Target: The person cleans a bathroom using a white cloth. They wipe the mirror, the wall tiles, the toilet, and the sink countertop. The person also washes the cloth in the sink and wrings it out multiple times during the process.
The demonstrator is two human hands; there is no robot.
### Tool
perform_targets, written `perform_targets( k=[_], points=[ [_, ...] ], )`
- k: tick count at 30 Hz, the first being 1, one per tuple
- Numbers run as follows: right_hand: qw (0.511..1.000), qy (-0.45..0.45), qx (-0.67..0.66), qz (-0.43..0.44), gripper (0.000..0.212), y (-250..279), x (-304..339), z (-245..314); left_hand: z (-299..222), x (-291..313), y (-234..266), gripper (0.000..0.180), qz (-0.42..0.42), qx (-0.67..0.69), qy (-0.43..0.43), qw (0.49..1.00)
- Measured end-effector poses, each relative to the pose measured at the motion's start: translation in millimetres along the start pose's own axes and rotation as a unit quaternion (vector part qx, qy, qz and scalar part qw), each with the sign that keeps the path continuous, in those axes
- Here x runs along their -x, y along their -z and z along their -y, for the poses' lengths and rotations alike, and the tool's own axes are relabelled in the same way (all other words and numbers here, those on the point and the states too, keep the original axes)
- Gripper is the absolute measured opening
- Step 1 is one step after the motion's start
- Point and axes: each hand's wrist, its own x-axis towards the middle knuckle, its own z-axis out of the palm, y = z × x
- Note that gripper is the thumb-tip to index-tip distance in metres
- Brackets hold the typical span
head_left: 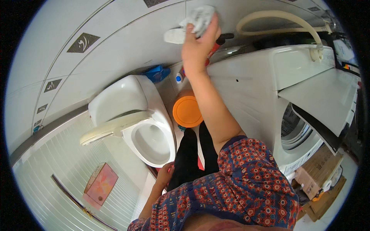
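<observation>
My right hand (198,48) reaches up to the white tiled wall (127,46), its fingers closed round a crumpled whitish cloth (202,18). The cloth appears to be against the tiles. Just left of it, on the wall, is a flat white rounded piece (174,36); I cannot tell whether it is part of the cloth. Low beside my thigh, near the front of the toilet bowl (154,143), my left hand (165,175) is curled. Its fingertips are partly hidden, and I cannot make out anything in them.
The toilet's seat and lid (115,126) are raised. An orange round bin (187,111) stands between toilet and washing machine (246,84), whose lid is open. A beige hose (277,14) loops above the machine. Bottles and a blue bag (157,73) sit by the wall; cardboard (320,165) lies right.
</observation>
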Motion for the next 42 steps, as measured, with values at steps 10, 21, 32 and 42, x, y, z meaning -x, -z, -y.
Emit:
perform_targets(
  k=[10, 21, 32, 42],
  points=[
    [0.768, -0.607, -0.196, -0.057, 0.04, -43, 54, -234, 33, 2, 4, 0.037, -0.022, -0.016, 0.031, 0.999],
    [0.975, -0.002, -0.207, 0.073, 0.049, -45, 21, 61, 2, 13, 5, 0.036, -0.039, -0.004, 0.007, 0.999],
    [0.983, -0.053, 0.142, 0.101, 0.034, 20, 10, -52, 12, 19, 12, 0.036, -0.088, -0.068, -0.026, 0.993],
    [0.972, 0.112, 0.025, -0.207, 0.053, 82, -191, 144, -46, 37, 31, 0.037, -0.069, -0.154, -0.097, 0.981]
  ],
)
